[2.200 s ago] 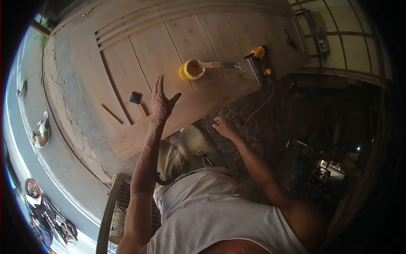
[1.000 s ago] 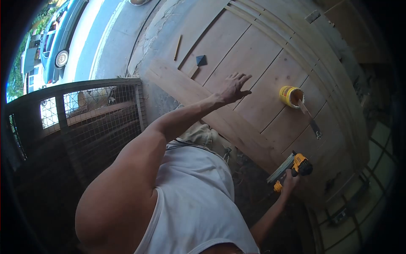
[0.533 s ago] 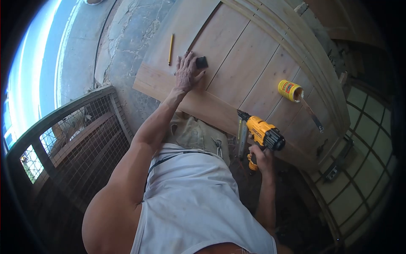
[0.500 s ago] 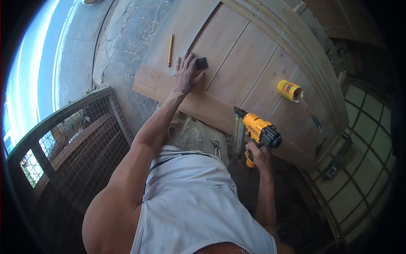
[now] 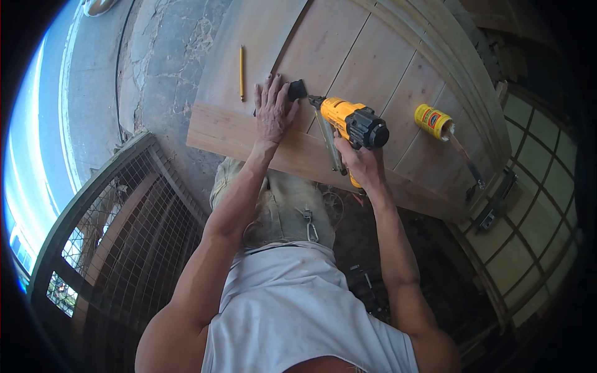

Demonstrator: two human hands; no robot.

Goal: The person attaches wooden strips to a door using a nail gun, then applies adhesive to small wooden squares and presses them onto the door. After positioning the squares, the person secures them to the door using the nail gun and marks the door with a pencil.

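Note:
My left hand (image 5: 272,113) lies with fingers spread on a wooden panel (image 5: 336,56), its thumb side next to a small black block (image 5: 297,90). In my right hand (image 5: 360,160) is a yellow and black nail gun (image 5: 348,119), gripped by its handle. The tool's nose points left, close to the black block; I cannot tell whether they touch. A yellow pencil (image 5: 242,73) lies on the panel to the left of my left hand.
A yellow tub (image 5: 430,120) lies on its side on the panel, a brush (image 5: 467,163) at its mouth. A wire-mesh frame (image 5: 130,205) stands at the left. A lattice frame (image 5: 528,205) is at the right, with a dark metal tool (image 5: 488,216) near it.
My right hand has brought the nail gun up and to the left, close to the black block. My left hand remains spread on the panel. The view has shifted slightly.

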